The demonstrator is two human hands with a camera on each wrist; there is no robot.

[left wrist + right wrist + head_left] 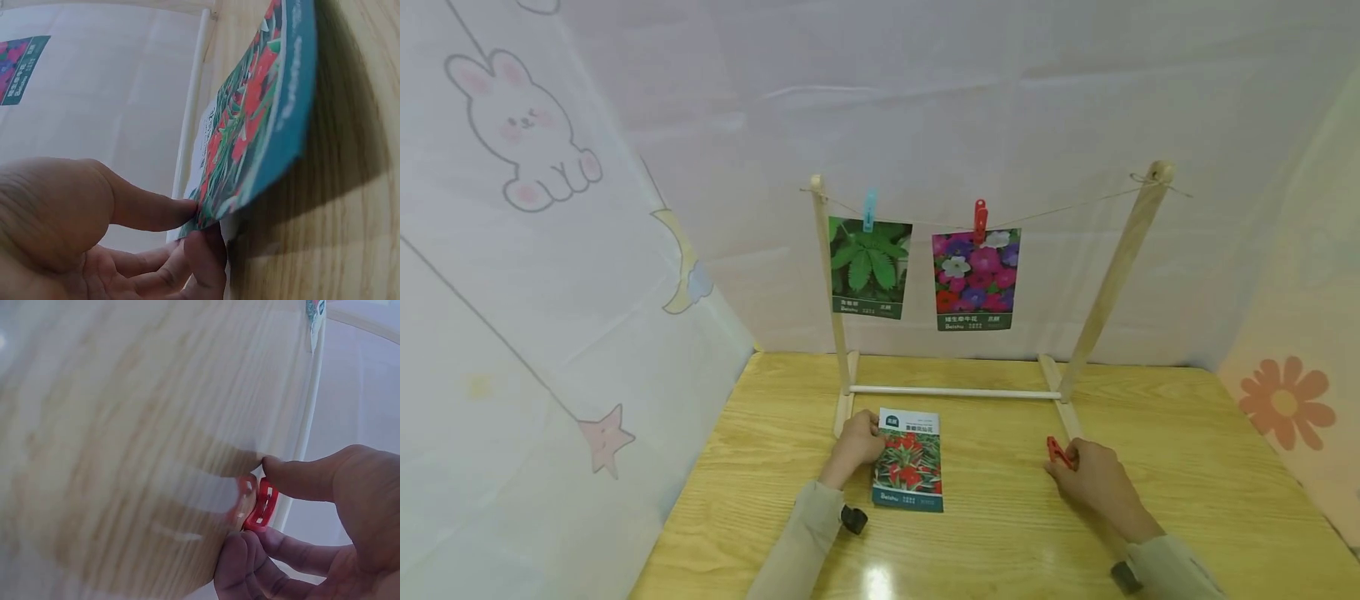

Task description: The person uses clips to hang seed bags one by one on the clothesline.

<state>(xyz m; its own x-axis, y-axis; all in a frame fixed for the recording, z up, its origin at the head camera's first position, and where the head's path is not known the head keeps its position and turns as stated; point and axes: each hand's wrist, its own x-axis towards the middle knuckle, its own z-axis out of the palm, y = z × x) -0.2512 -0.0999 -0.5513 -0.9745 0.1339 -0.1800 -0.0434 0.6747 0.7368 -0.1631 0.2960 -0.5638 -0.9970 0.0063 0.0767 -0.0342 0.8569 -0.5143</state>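
My left hand (859, 442) pinches the left edge of a flower seed packet (908, 462) with red blooms, thumb on top and fingers beneath. In the left wrist view, the packet (250, 119) tilts, its lower end raised off the wood. My right hand (1101, 483) holds a red clothespin (1058, 452) between thumb and fingertips, low over the table to the right. The right wrist view shows this clothespin (262, 504) close to the tabletop, with its reflection beside it.
Behind the hands stands a wooden frame (1112, 292) with a string across it. A green-leaf packet (868, 271) hangs there from a blue clothespin (869, 212), and a petunia-like flower packet (976, 283) from a red one. A white rod (955, 392) joins the feet on the table (1000, 542).
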